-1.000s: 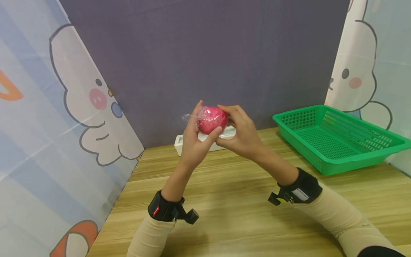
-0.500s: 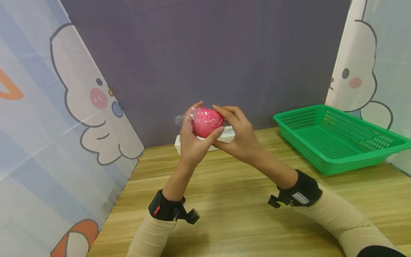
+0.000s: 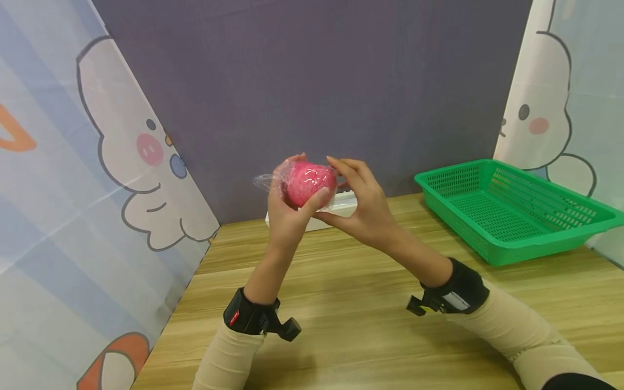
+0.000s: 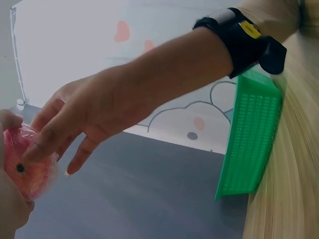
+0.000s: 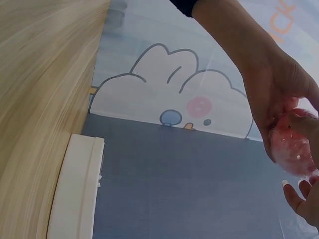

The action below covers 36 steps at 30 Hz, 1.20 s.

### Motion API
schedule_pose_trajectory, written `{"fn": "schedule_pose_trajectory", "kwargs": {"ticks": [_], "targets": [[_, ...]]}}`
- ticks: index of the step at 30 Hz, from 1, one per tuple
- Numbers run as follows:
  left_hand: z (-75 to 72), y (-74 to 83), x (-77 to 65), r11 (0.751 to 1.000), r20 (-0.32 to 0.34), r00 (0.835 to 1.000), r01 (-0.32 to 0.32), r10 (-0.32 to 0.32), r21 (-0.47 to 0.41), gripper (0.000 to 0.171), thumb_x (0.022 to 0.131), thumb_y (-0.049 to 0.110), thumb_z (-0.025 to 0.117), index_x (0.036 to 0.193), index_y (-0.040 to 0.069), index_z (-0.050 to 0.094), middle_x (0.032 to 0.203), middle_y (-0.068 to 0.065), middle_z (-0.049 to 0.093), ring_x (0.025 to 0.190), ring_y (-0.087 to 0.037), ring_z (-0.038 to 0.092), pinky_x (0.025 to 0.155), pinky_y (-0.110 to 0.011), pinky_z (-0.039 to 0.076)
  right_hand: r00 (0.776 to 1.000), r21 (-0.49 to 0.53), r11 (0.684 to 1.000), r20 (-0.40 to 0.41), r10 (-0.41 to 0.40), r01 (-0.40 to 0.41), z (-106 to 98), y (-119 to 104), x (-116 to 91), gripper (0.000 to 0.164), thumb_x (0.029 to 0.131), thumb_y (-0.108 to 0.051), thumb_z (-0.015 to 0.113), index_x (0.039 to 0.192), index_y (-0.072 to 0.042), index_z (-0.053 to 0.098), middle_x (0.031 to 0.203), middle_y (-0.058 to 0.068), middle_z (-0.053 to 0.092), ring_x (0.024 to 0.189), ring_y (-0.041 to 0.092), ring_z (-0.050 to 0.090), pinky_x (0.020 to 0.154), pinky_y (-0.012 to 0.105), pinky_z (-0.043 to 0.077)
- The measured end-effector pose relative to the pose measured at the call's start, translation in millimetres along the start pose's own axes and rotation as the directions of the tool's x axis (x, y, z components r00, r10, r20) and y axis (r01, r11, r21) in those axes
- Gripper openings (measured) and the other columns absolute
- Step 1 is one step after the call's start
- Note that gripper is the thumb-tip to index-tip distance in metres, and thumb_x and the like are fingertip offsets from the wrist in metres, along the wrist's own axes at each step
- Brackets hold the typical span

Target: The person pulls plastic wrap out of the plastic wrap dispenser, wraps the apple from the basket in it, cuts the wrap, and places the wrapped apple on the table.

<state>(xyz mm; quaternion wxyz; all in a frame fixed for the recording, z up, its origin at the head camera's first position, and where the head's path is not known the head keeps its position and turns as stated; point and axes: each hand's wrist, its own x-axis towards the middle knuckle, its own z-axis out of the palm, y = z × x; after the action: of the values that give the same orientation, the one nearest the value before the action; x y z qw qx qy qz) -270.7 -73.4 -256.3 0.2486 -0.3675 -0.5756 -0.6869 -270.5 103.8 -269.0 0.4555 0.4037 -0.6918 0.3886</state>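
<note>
A round pink-red apple [image 3: 310,184] wrapped in clear plastic film is held up in front of me in the head view. My left hand [image 3: 285,219] grips it from the left, thumb across the front. A loose tail of plastic film [image 3: 264,181] sticks out past the left fingers. On the other side, my right hand [image 3: 369,212] curves around the apple with its thumb low and fingertips near the top. In the left wrist view, a dark spot shows on the apple [image 4: 39,175] beside the right thumb. The right wrist view shows glossy film over the apple [image 5: 293,153].
Behind the hands, a long white box [image 3: 344,205] lies on the wood-grain table [image 3: 341,303] near the dark back wall. A green perforated basket [image 3: 517,248] stands at the right. Cartoon-printed sheets [image 3: 146,216] hang along both sides.
The apple has shifted left and turned a little in the left hand. The left hand has moved slightly left with it, and the film tail reaches further left.
</note>
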Motion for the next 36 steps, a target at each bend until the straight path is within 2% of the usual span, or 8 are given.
{"fn": "schedule_pose_trajectory", "kwargs": {"ticks": [6,8,11,13,16,21,28,36], "targets": [[-2.3,3.9,2.6,0.984,0.006,0.997,0.083,-0.083,-0.156,0.07,0.089,0.019,0.076,0.149,0.0,0.047,0.153,-0.013,0.055,0.138,-0.031,0.053,0.112,-0.039,0.051,1.0,0.046,0.999,-0.025,-0.012,0.013,0.6,2.3,-0.5,0.097,0.07,-0.013,0.101,0.153,-0.002,0.051,0.142,0.02,0.054,0.125,0.026,0.062,0.1,0.039,0.059],[-2.4,4.4,4.0,0.963,0.015,0.994,0.112,-0.112,-0.245,0.069,0.089,0.017,0.072,0.149,-0.002,0.045,0.153,-0.017,0.052,0.139,-0.032,0.052,0.113,-0.038,0.049,0.999,0.078,0.997,-0.03,-0.026,0.028,1.0,3.0,-0.1,0.096,0.071,-0.009,0.1,0.153,0.0,0.05,0.143,0.021,0.054,0.128,0.028,0.06,0.104,0.04,0.057],[-2.4,4.1,5.4,0.913,0.037,0.988,0.155,-0.153,-0.377,0.066,0.09,0.016,0.066,0.149,-0.003,0.043,0.152,-0.021,0.051,0.138,-0.031,0.051,0.113,-0.036,0.049,0.998,0.13,0.99,-0.029,-0.054,0.057,1.1,3.1,0.5,0.095,0.072,-0.003,0.098,0.153,0.004,0.049,0.145,0.024,0.053,0.135,0.03,0.056,0.109,0.042,0.053],[-2.3,3.4,5.8,0.889,0.061,0.984,0.179,-0.17,-0.422,0.065,0.092,0.019,0.064,0.148,-0.004,0.044,0.149,-0.021,0.052,0.136,-0.03,0.052,0.112,-0.035,0.049,0.997,0.143,0.987,-0.029,-0.072,0.076,0.8,2.3,0.8,0.094,0.072,-0.002,0.098,0.152,0.006,0.049,0.147,0.024,0.053,0.137,0.031,0.054,0.11,0.042,0.052],[-2.1,2.0,5.2,0.87,0.098,0.978,0.208,-0.183,-0.447,0.066,0.093,0.026,0.067,0.147,-0.006,0.044,0.144,-0.018,0.054,0.134,-0.029,0.053,0.111,-0.034,0.05,0.995,0.136,0.986,-0.034,-0.094,0.098,0.1,0.9,0.7,0.091,0.073,-0.002,0.097,0.15,0.007,0.05,0.148,0.024,0.054,0.137,0.032,0.055,0.111,0.04,0.051],[-0.8,0.4,3.2,0.867,0.121,0.974,0.227,-0.193,-0.444,0.072,0.091,0.037,0.074,0.144,-0.003,0.046,0.14,-0.014,0.055,0.13,-0.026,0.055,0.109,-0.033,0.05,0.993,0.084,0.989,-0.04,-0.115,0.118,-0.8,-0.1,0.2,0.088,0.074,-0.007,0.098,0.149,0.005,0.053,0.149,0.019,0.057,0.133,0.031,0.059,0.107,0.036,0.054],[1.6,2.2,0.7,0.864,0.124,0.969,0.248,-0.216,-0.438,0.068,0.092,0.037,0.07,0.143,-0.001,0.047,0.136,-0.01,0.053,0.127,-0.023,0.053,0.109,-0.033,0.049,0.992,0.072,0.989,-0.027,-0.126,0.128,-0.7,-1.3,1.0,0.085,0.077,-0.009,0.096,0.15,0.002,0.055,0.149,0.016,0.058,0.132,0.028,0.061,0.105,0.034,0.055],[-1.3,0.7,2.9,0.9,0.132,0.974,0.221,-0.184,-0.376,0.065,0.094,0.027,0.056,0.149,-0.005,0.044,0.142,-0.014,0.054,0.132,-0.026,0.053,0.11,-0.034,0.049,0.989,0.054,0.988,-0.036,-0.142,0.144,0.0,0.8,1.2,0.084,0.076,-0.006,0.095,0.148,0.004,0.055,0.145,0.019,0.06,0.13,0.03,0.061,0.105,0.033,0.055]]}}
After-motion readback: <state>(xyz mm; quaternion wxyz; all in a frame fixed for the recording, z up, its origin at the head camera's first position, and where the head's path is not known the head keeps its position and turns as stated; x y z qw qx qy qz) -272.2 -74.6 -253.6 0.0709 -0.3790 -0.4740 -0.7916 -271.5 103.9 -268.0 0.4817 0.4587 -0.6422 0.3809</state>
